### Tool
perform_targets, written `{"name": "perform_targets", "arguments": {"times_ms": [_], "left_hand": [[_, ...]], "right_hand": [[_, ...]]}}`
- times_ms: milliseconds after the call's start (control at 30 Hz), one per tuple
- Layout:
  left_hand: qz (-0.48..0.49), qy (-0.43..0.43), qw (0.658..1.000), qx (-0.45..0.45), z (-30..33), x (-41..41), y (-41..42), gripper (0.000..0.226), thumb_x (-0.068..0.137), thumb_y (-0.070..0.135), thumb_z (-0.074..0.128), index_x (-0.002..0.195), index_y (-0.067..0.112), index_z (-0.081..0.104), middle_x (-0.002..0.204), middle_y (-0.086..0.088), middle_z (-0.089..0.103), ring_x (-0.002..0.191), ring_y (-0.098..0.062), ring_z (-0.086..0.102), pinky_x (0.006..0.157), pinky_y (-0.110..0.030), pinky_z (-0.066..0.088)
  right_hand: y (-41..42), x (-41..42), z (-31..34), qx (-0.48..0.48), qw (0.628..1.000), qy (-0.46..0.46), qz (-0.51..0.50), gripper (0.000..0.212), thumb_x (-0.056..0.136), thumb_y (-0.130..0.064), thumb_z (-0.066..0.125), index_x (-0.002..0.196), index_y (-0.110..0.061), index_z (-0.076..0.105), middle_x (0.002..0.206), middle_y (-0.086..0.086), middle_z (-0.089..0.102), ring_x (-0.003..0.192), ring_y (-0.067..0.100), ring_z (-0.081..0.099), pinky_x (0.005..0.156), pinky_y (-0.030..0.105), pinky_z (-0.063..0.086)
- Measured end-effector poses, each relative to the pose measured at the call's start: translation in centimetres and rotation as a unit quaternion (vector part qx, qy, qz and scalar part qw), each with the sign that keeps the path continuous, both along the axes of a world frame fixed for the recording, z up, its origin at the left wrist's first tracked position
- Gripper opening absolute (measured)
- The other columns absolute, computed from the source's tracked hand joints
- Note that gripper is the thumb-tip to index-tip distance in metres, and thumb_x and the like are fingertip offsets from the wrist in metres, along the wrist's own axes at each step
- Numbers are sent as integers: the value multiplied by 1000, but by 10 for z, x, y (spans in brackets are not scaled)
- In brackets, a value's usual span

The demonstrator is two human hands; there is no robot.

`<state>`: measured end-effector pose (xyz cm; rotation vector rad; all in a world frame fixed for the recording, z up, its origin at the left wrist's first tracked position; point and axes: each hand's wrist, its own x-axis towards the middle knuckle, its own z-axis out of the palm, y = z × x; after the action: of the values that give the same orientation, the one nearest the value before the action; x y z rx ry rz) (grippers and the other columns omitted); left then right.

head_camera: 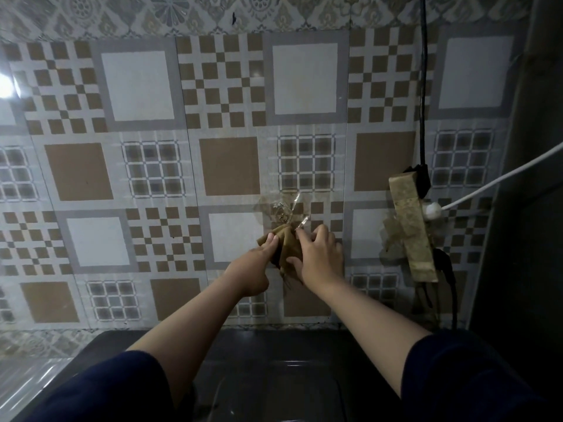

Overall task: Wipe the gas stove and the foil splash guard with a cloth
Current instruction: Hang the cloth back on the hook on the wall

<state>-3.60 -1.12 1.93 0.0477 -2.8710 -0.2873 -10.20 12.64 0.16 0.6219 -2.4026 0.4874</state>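
Two bare hands meet at a crumpled tan cloth (285, 246), pressed against a patterned splash guard (152, 166) on the wall. Fingers of the left hand (254, 269) curl around the cloth's left edge, with one fingertip (272, 239) lying on top of the fabric. Fingers of the right hand (318, 254) spread in a loose curl over the cloth's right side, and the thumb (294, 263) hooks under its lower edge, so both hands hold the cloth between them. Dark frayed threads hang from the bottom of the cloth.

Just above the cloth, a clear plastic hook (283, 208) sticks to the splash guard, glinting, and the right fingertips reach close to its lower end. It sits directly above where the cloth is held.

Both forearms stretch up from dark blue sleeves (106, 388) at the bottom of the view. Below them lies the dark stove (274, 360), its glossy top butting against the foot of the wall.

To the right of the hands, a grimy yellowed power strip (411, 229) hangs on the wall, wrapped with tape. A black cable (423, 86) drops down to it from above, and a white plug (433, 210) with a white cord (502, 175) runs off to the right edge. More dark cables dangle beneath the strip, near the stove's back right corner.
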Motion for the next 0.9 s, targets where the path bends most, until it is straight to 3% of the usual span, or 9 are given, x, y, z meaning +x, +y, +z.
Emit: {"name": "perform_targets", "arguments": {"times_ms": [100, 167, 333, 467, 633, 733, 900], "left_hand": [[-5, 5, 1000, 4, -4, 0, -2, 98, 84, -8, 52, 152, 25, -10, 162, 0, 3, 130, -18, 46, 90, -23, 51], [-8, 6, 1000, 5, -3, 1, -1, 98, 83, -8, 53, 152, 25, -9, 162, 1, 2, 131, -17, 44, 90, -23, 50], [3, 5, 1000, 3, 6, 8, 2, 95, 83, -3, 57, 154, 22, 1, 155, -7, 30, 117, -18, 54, 87, -26, 52], [6, 9, 1000, 7, 19, 24, 11, 83, 84, -2, 57, 153, 20, 16, 147, -11, 40, 119, -24, 52, 90, -27, 48], [20, 19, 999, 38, 31, 42, 20, 60, 83, -1, 55, 140, 13, 43, 117, -9, 58, 94, -20, 58, 81, -28, 53], [23, 29, 998, 43, 39, 58, 24, 59, 84, 0, 54, 141, 13, 42, 127, -11, 57, 110, -24, 56, 92, -30, 49], [45, 42, 998, 27, 54, 98, 18, 63, 91, 4, 50, 150, 14, 29, 151, -9, 38, 139, -24, 35, 111, -34, 32]], "right_hand": [[-4, -2, 0, 11, 999, 27, -21, 64, 83, -48, 62, 134, -16, 38, 125, 12, 44, 112, 27, 47, 91, 38, 42], [-8, 0, 0, 20, 999, 30, -30, 67, 83, -48, 61, 134, -12, 36, 127, 14, 44, 113, 27, 48, 91, 38, 43], [-9, 7, 1, 26, 999, 20, -24, 64, 85, -51, 56, 132, -10, 38, 125, 12, 48, 110, 26, 51, 89, 37, 44], [-3, 16, 5, 32, 999, 11, 7, 63, 88, -51, 50, 133, -9, 39, 130, 11, 50, 116, 26, 51, 97, 39, 42], [2, 34, 20, 27, 999, -18, 20, 64, 92, -47, 42, 142, -8, 30, 143, 13, 41, 131, 29, 42, 112, 49, 27], [6, 46, 33, 35, 998, -38, 25, 65, 94, -42, 39, 146, -6, 24, 150, 15, 33, 137, 31, 33, 114, 48, 21], [3, 74, 55, 44, 996, -50, 55, 58, 97, -30, 40, 145, -4, 22, 150, 18, 31, 139, 33, 29, 115, 48, 20]]}}
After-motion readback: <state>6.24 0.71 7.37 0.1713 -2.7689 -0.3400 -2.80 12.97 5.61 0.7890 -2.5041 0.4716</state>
